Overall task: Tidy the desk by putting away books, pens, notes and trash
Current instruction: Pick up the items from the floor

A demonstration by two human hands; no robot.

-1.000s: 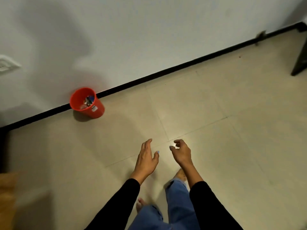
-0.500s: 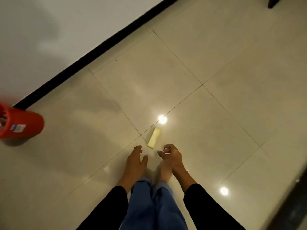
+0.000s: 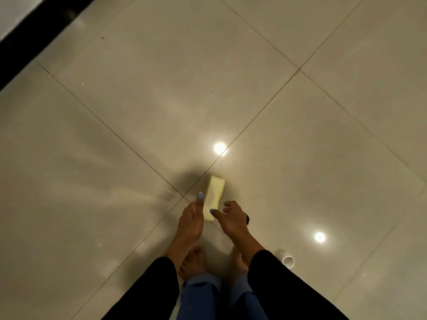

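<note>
A pale yellow folded note point(image 3: 215, 195) lies on the tiled floor just ahead of my feet. My left hand point(image 3: 191, 220) reaches down beside the note's left edge with fingers straight and holds nothing. My right hand point(image 3: 231, 218) hovers over the note's near right corner, fingers loosely curled, thumb pointing at the paper, nothing in its grip. Whether either hand touches the note is unclear.
A small white roll or ring point(image 3: 288, 260) sits on the floor to the right of my right sleeve. A black skirting board point(image 3: 27, 35) runs along the wall at the top left. Glossy beige tiles point(image 3: 300, 135) reflect two ceiling lights.
My view has tipped down and right, so the red bin has left the frame. Both hands have come lower and closer to the yellow note.
</note>
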